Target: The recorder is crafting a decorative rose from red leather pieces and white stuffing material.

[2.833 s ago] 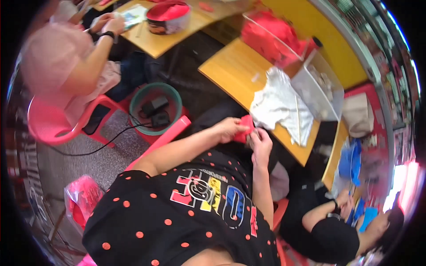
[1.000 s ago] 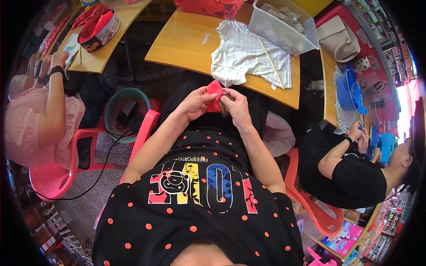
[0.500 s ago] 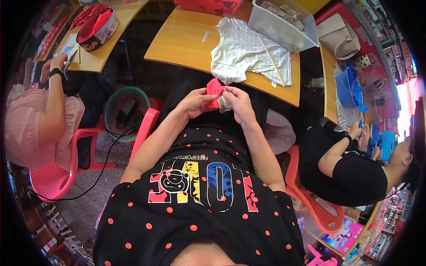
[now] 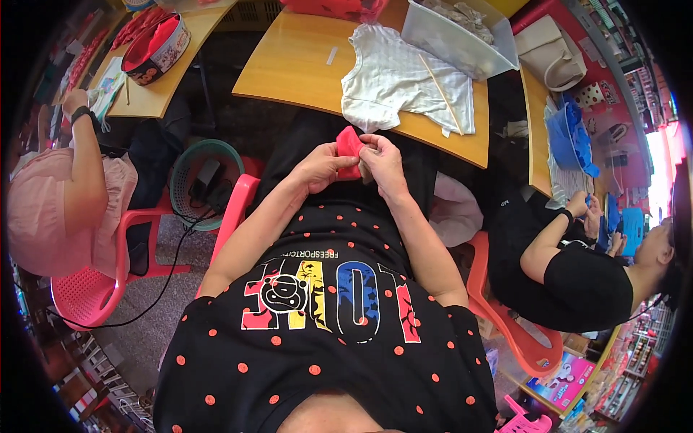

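Over my lap, just short of the table's near edge, both hands hold a small piece of red cloth point(image 4: 349, 142). My left hand point(image 4: 317, 166) is closed, gripping the cloth's left side with thumb and fingers. On the other side my right hand point(image 4: 382, 162) pinches the cloth's right edge. A bit of paler, beige material shows under the right fingers; its kind is hard to make out. On the wooden table point(image 4: 289, 65) ahead lies a white sleeveless shirt point(image 4: 397, 79), spread flat. A thin wooden stick point(image 4: 440, 94) rests across it.
A clear plastic bin point(image 4: 455, 40) with beige cloth stands at the table's far right. A green basket point(image 4: 206, 180) with dark items sits on the floor at left. Co-workers sit on both sides, the right one beside a blue tub point(image 4: 569, 141). A round tin point(image 4: 155, 50) holds red cloth.
My right fingers have drawn in closer over the red cloth, and less of the pale material shows. The left co-worker's hand has shifted away from the cloth on their table.
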Demonstrator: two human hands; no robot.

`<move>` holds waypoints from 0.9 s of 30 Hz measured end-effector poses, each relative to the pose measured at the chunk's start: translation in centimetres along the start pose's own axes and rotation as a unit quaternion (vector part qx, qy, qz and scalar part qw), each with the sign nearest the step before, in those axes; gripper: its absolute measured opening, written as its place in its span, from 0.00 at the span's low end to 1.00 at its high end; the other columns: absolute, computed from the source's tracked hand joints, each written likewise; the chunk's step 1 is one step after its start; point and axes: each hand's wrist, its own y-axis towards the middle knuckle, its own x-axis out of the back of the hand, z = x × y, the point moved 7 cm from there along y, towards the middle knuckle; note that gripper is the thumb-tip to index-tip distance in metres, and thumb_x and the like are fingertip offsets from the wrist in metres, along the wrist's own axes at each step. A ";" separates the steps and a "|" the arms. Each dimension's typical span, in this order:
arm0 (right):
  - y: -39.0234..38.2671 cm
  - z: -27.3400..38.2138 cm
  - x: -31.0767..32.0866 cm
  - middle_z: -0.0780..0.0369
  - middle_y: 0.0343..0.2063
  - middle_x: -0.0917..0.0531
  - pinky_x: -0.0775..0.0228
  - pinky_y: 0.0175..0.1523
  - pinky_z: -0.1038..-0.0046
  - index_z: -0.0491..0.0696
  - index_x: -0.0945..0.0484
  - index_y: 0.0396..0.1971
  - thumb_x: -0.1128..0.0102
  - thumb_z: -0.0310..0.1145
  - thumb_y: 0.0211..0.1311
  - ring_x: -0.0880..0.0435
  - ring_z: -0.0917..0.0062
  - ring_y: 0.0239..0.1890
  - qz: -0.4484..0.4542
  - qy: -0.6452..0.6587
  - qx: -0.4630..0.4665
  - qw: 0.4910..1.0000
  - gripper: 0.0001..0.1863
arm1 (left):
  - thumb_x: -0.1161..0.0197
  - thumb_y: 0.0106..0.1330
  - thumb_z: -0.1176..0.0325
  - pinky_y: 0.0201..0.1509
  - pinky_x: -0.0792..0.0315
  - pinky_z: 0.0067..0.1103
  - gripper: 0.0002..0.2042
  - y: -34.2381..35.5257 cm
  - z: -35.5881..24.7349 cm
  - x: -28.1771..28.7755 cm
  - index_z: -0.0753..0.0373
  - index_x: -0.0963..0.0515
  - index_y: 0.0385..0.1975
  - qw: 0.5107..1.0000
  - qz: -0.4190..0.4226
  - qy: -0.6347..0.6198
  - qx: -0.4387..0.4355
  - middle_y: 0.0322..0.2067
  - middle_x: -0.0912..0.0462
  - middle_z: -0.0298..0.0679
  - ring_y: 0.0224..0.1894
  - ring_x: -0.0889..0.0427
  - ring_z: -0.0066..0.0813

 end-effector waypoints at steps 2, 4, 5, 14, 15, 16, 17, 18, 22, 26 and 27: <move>0.3 -0.5 0.0 0.63 0.31 0.19 0.28 0.33 0.81 0.41 0.24 0.42 0.41 0.29 0.58 0.21 0.84 0.29 0.061 0.044 -0.065 0.995 0.13 | 0.41 0.64 0.71 0.47 0.23 0.26 0.11 0.0 -0.1 0.4 0.64 0.26 0.45 1.000 0.012 -0.022 0.001 0.40 0.19 0.37 0.40 0.19 0.26; 0.0 -0.7 0.0 0.62 0.33 0.18 0.27 0.33 0.80 0.42 0.23 0.43 0.41 0.31 0.59 0.19 0.82 0.30 0.120 0.088 -0.131 0.980 0.14 | 0.41 0.64 0.70 0.46 0.23 0.27 0.12 0.1 0.0 0.9 0.63 0.27 0.45 0.998 0.004 -0.050 0.026 0.40 0.20 0.38 0.40 0.19 0.27; -0.3 -0.5 0.2 0.63 0.33 0.18 0.26 0.33 0.79 0.42 0.23 0.44 0.42 0.32 0.59 0.19 0.81 0.30 0.128 0.100 -0.154 0.975 0.14 | 0.41 0.64 0.70 0.46 0.23 0.27 0.12 0.0 0.0 0.9 0.63 0.27 0.45 0.998 0.003 -0.051 0.026 0.40 0.20 0.38 0.40 0.19 0.27; -0.1 -1.3 0.1 0.64 0.29 0.20 0.29 0.35 0.80 0.41 0.23 0.35 0.41 0.29 0.58 0.22 0.82 0.30 0.068 0.126 -0.140 0.980 0.08 | 0.41 0.65 0.65 0.44 0.23 0.26 0.12 0.1 -0.2 1.2 0.62 0.27 0.45 0.998 -0.047 -0.040 0.010 0.39 0.20 0.37 0.39 0.20 0.26; 0.1 -1.4 0.1 0.64 0.29 0.20 0.29 0.35 0.80 0.41 0.23 0.35 0.42 0.29 0.58 0.22 0.83 0.30 0.054 0.126 -0.120 0.983 0.08 | 0.42 0.66 0.64 0.44 0.23 0.26 0.12 0.1 -0.2 0.9 0.62 0.27 0.45 0.999 -0.038 -0.025 0.006 0.39 0.21 0.37 0.38 0.20 0.26; 0.1 -1.6 0.2 0.64 0.29 0.20 0.29 0.35 0.80 0.41 0.24 0.35 0.42 0.29 0.58 0.23 0.83 0.30 0.041 0.126 -0.101 0.986 0.08 | 0.42 0.66 0.63 0.44 0.23 0.26 0.12 0.0 -0.3 0.6 0.62 0.26 0.45 1.000 -0.030 -0.010 0.001 0.38 0.21 0.37 0.38 0.20 0.26; 0.2 -1.9 0.1 0.64 0.29 0.20 0.29 0.35 0.80 0.41 0.24 0.35 0.42 0.29 0.58 0.23 0.83 0.30 0.041 0.125 -0.101 0.986 0.08 | 0.42 0.66 0.63 0.44 0.23 0.26 0.12 0.0 -0.3 0.6 0.62 0.26 0.45 1.000 -0.029 -0.010 0.001 0.38 0.21 0.37 0.38 0.20 0.26; 0.2 -2.3 0.2 0.64 0.29 0.20 0.29 0.35 0.79 0.41 0.24 0.36 0.43 0.28 0.58 0.23 0.82 0.29 0.031 0.140 -0.099 0.985 0.08 | 0.43 0.67 0.63 0.44 0.23 0.26 0.13 0.1 -0.1 0.7 0.62 0.27 0.45 1.000 -0.023 -0.009 0.005 0.38 0.21 0.36 0.38 0.20 0.25; 0.2 -2.5 0.1 0.63 0.30 0.20 0.27 0.35 0.76 0.42 0.25 0.36 0.43 0.29 0.59 0.21 0.80 0.29 0.028 0.211 -0.140 0.967 0.08 | 0.44 0.67 0.63 0.44 0.24 0.26 0.15 0.0 -0.4 0.9 0.61 0.29 0.50 0.998 -0.054 -0.023 0.006 0.43 0.23 0.38 0.41 0.21 0.25; 0.0 -2.1 0.5 0.62 0.30 0.19 0.26 0.34 0.75 0.43 0.25 0.37 0.43 0.31 0.60 0.20 0.77 0.29 0.057 0.314 -0.189 0.929 0.09 | 0.41 0.63 0.68 0.56 0.29 0.29 0.22 -1.4 -3.0 -0.5 0.59 0.34 0.57 0.996 0.016 -0.064 -0.059 0.54 0.30 0.41 0.54 0.27 0.29; -0.2 -2.6 0.5 0.63 0.30 0.19 0.25 0.32 0.75 0.45 0.25 0.38 0.44 0.32 0.61 0.19 0.76 0.28 0.063 0.362 -0.243 0.898 0.09 | 0.38 0.59 0.70 0.61 0.35 0.30 0.27 -1.9 -4.4 -1.0 0.58 0.37 0.60 0.985 0.039 0.080 -0.146 0.58 0.35 0.41 0.60 0.36 0.31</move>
